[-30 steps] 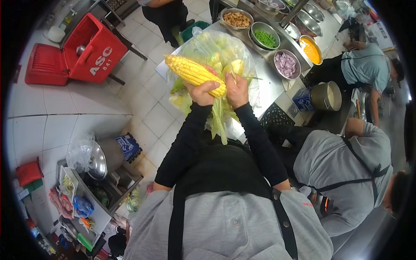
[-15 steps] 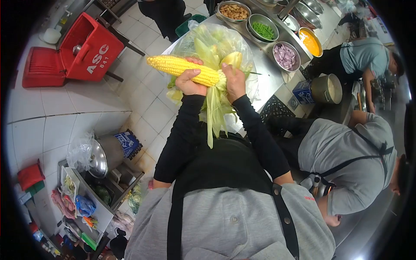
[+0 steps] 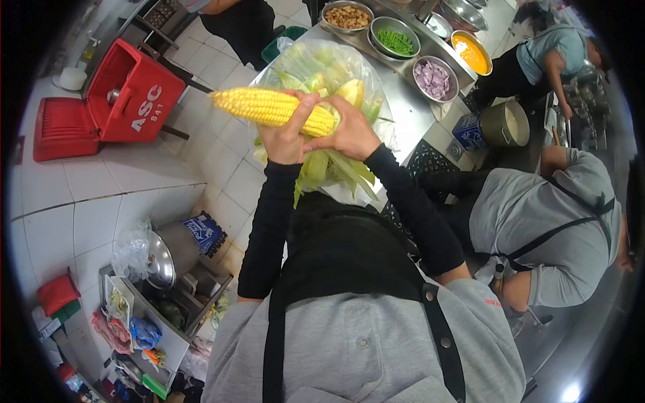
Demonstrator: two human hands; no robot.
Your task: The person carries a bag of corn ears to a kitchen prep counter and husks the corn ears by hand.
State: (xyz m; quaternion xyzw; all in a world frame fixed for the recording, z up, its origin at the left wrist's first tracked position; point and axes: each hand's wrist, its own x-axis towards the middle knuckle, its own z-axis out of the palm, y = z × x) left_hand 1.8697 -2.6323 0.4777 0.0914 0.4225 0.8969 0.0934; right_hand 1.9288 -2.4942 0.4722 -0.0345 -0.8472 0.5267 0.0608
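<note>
Corn cob (image 3: 259, 106) held in two bare hands at the near side of the clear bag (image 3: 373, 70). The cob's long axis runs crosswise to the person, the tapered tip pointing left beyond the bag's left edge and the thick butt end lying over the bag, between the hands. Rows of yellow kernels are exposed along its visible length. The left hand (image 3: 282, 140) closes around the middle of the cob, thumb laid over the upper surface. The right hand (image 3: 355, 134) is curved narrowly about the butt end, fingers above and thumb below, and is the nearer to that end; the left is nearer to the tip. Loose green husk leaves (image 3: 312, 173) hang beneath the hands, at the near edge of the bag. Within the bag lie further husks and a pale ear (image 3: 350, 90), just beyond the right hand; the deeper contents cannot be made out. The bag rests on a metal table (image 3: 418, 121). Far right of the bag stand a bowl of chopped green vegetable (image 3: 416, 43) and a bowl of chopped purple onion (image 3: 455, 90); well to its left, a red cooler box (image 3: 171, 86). A co-worker in grey (image 3: 544, 232) bends to the right, well apart from the bag
</note>
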